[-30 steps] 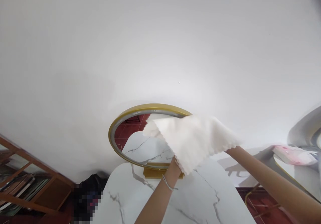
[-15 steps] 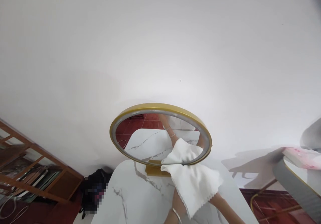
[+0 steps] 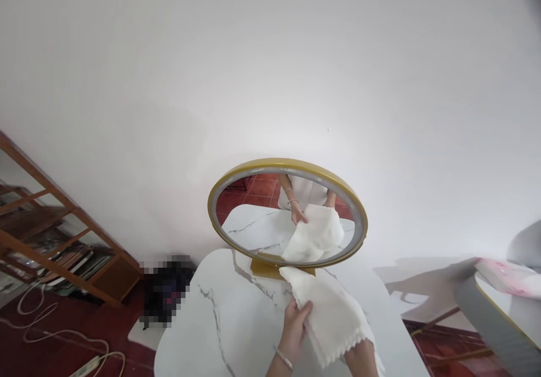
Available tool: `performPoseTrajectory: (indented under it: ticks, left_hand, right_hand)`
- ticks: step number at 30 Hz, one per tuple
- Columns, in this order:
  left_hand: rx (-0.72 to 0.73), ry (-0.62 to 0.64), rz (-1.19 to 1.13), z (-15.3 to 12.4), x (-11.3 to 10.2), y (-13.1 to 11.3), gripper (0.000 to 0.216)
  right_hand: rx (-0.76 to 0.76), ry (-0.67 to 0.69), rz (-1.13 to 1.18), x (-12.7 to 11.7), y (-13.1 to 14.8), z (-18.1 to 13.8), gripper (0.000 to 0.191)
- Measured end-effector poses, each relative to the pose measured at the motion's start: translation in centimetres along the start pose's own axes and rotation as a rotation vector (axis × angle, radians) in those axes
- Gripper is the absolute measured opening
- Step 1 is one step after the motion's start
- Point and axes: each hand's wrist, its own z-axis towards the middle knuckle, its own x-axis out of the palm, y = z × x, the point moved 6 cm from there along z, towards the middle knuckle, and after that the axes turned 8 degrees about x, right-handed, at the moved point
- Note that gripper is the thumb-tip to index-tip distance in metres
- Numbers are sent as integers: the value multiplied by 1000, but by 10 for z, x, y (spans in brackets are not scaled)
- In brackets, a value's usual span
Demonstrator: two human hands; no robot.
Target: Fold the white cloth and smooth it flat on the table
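Up close, a person's left grip, a bare hand with a thin bracelet at the wrist, is closed narrowly on the left edge of a white cloth. The thumb lies on top of the fabric and the fingers curl beneath it.

The cloth stretches over the near right part of a white marble desk with grey veins. Its far corner reaches to just in front of the mirror's base, and its scalloped hem hangs at the near end.

The right forearm comes up under that hem. The right grip itself is covered by the cloth, so I cannot tell whether it is wide or closed.

At the far side of the desk stands a round mirror in a gold frame, upright on a small gold base. Its glass reflects the desk top, both arms and the bunched cloth.

Behind it is a plain white wall. To the left, a wooden shelf holds flat stacked items above a dark red floor, where a pale cable trails. At the far right edge, a pink and white pack rests on another pale surface.
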Motion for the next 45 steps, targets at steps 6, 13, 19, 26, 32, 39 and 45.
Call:
performPoseTrajectory:
  ticks: [6, 13, 19, 26, 32, 39, 45]
  left_hand:
    - [38, -14, -112, -31, 34, -34, 45]
    - [64, -193, -42, -50, 29, -52, 57]
    - [584, -197, 792, -64, 16, -90, 61]
    - [631, 355, 1037, -70, 34, -86, 23]
    - [443, 371, 779, -59, 30, -62, 30]
    - [376, 252, 752, -51, 19, -54, 38]
    - [405, 328, 817, -54, 22, -53, 36]
  right_hand:
    - [-210, -410, -58, -61, 71, -21, 43]
    - [-619, -216, -199, -59, 166, -31, 23]
    - [-240, -32, -59, -38, 129, -27, 25]
    - [11, 135, 108, -22, 108, -28, 22]
    - [6, 286, 199, -17, 108, -25, 20]
    - [48, 319, 161, -14, 97, -29, 37]
    - [123, 390, 200, -6, 97, -33, 44]
